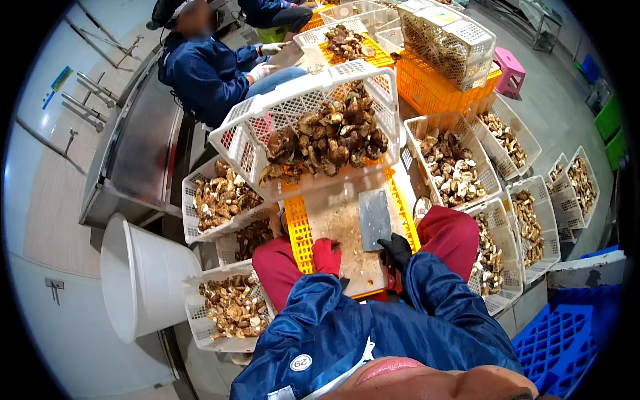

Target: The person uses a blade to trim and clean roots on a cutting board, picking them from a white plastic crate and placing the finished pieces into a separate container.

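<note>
My right hand [397, 253], in a black glove, grips a cleaver [375, 217] by its handle. The wide grey blade lies over the right side of a worn, pale cutting board [330, 217]. At the board's left side is my left hand [325, 256] in a red glove, its fingers curled in. A small dark bit shows at the fingertips, too small to name. The board rests on a yellow plastic crate [299, 227] between my knees. At its far end a white basket [250, 113] leans toward me, with brown mushrooms [333, 133] heaped in it.
White baskets of mushrooms stand on both sides, one at left [187, 200], another at right [497, 183]. A white tub [150, 280] is at left, a blue crate [560, 340] at lower right. Orange crates [433, 83] and a pink stool [510, 72] stand beyond. A gloved co-worker [207, 73] sits ahead.
</note>
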A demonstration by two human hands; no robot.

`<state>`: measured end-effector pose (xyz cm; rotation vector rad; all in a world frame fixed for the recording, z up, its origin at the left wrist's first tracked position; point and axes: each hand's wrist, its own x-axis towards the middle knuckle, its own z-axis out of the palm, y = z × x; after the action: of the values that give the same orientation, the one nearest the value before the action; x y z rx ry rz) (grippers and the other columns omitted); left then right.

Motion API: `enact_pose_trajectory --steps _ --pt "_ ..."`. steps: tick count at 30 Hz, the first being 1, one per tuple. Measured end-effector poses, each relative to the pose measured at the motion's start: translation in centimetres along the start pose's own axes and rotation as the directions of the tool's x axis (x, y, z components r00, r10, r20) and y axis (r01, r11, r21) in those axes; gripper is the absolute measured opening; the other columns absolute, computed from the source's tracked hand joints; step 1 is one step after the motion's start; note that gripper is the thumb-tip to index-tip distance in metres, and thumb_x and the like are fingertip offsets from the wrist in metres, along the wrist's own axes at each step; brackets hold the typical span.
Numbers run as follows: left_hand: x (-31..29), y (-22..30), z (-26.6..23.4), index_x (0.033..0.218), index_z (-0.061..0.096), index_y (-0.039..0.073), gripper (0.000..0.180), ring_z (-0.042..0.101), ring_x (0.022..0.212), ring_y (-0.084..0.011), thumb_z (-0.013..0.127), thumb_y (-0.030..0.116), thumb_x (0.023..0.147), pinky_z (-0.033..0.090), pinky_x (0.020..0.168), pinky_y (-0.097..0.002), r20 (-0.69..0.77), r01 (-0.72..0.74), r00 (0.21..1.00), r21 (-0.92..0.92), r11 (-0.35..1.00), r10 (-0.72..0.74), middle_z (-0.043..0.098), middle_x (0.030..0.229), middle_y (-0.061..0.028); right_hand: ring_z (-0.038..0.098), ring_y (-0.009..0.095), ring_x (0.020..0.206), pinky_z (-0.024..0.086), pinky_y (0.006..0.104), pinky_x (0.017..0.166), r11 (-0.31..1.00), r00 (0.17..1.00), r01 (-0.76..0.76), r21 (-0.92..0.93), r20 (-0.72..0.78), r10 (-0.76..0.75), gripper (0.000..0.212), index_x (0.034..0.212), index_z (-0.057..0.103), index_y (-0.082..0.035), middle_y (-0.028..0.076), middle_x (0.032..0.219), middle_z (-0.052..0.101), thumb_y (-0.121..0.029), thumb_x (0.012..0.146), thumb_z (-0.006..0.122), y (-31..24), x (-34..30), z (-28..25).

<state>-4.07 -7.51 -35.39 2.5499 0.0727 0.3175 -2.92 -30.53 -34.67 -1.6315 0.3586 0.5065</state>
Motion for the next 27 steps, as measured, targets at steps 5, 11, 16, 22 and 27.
enact_pose_trajectory --steps 5,11,16,22,27 --pt "-0.2 3.1 -1.3 0.073 0.062 0.010 0.013 0.052 0.080 -0.0311 0.062 0.012 0.060 0.042 0.071 -0.0407 0.022 -0.011 1.000 -0.043 0.999 0.012 0.056 0.080 -0.0117 0.056 0.020 0.045 0.043 0.0313 0.041 1.000 0.999 -0.021 -0.005 -0.037 0.021 0.028 0.087 0.054 -0.003 0.010 0.057 0.056 -0.029 0.078 0.059 0.6 -0.4 -0.6" --pt "0.3 0.3 -0.3 0.082 0.064 0.007 0.021 0.054 0.088 -0.0283 0.066 0.014 0.061 0.043 0.077 -0.0376 0.188 0.236 0.961 -0.182 0.955 -0.202 0.058 0.090 -0.0126 0.052 0.020 0.039 0.042 0.0309 0.035 0.993 0.995 -0.100 0.062 -0.024 0.101 0.022 0.091 0.053 -0.008 0.008 0.054 0.054 -0.022 0.076 0.063 -0.5 -0.6 0.0" --pt "8.1 -1.7 -2.9 0.107 0.051 0.001 0.047 0.048 0.100 -0.0303 0.067 0.012 0.065 0.037 0.087 -0.0362 -0.051 0.109 0.991 -0.229 0.967 -0.123 0.052 0.107 -0.0183 0.053 0.021 0.041 0.042 0.0325 0.037 0.998 0.998 -0.061 0.001 -0.002 0.061 0.026 0.093 0.052 -0.004 0.011 0.055 0.055 -0.025 0.080 0.058 0.5 0.0 -0.6" --pt "19.7 -5.2 -8.5 0.115 0.042 -0.001 0.059 0.045 0.102 -0.0347 0.065 0.019 0.064 0.037 0.088 -0.0402 -0.285 -0.187 0.905 0.403 0.896 0.317 0.049 0.111 -0.0180 0.053 0.021 0.041 0.042 0.0322 0.037 0.989 0.989 -0.145 0.038 -0.019 0.146 0.023 0.093 0.053 -0.005 0.010 0.057 0.056 -0.023 0.079 0.058 -0.1 -0.2 -0.5" --pt "25.6 -7.3 -9.7 0.079 0.059 0.008 0.012 0.056 0.080 -0.0271 0.052 0.014 0.072 0.045 0.067 -0.0404 -0.048 0.022 0.999 0.703 0.711 0.016 0.061 0.080 -0.0093 0.054 0.018 0.044 0.042 0.0302 0.040 0.983 0.991 -0.134 0.128 0.029 0.131 0.026 0.092 0.055 -0.005 0.009 0.060 0.056 -0.024 0.076 0.061 -0.8 -0.9 0.0"
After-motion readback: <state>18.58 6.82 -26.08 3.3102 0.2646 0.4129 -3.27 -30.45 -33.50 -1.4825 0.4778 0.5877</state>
